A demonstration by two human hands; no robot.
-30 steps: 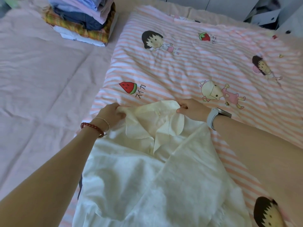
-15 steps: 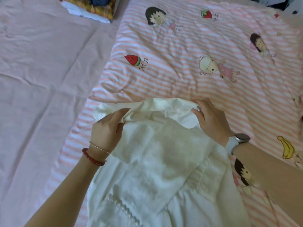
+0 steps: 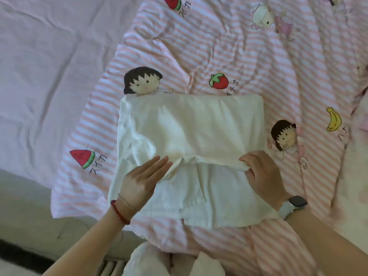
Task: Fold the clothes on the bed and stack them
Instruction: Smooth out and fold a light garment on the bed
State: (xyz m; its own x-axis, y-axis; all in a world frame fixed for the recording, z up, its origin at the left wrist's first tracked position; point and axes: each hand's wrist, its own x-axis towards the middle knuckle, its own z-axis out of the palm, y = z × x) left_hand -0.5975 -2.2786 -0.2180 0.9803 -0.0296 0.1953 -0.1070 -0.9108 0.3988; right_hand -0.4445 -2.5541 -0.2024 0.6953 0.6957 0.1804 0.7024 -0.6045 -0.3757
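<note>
A cream white shirt lies folded into a rough rectangle on the pink striped cartoon quilt. Its top half is doubled down over the lower half. My left hand lies on the left part of the shirt with straight fingers, touching the folded edge. My right hand pinches the folded edge at the right side, fingers curled round the cloth.
A plain pink sheet covers the bed to the left of the quilt. The bed's edge and a grey floor show at the lower left. More pale cloth sits at the bottom centre.
Both hands drew the collar end of the shirt towards me and folded it over the lower half. My left hand has let go and now lies flat. The camera tilted down; the clothes stack left view.
</note>
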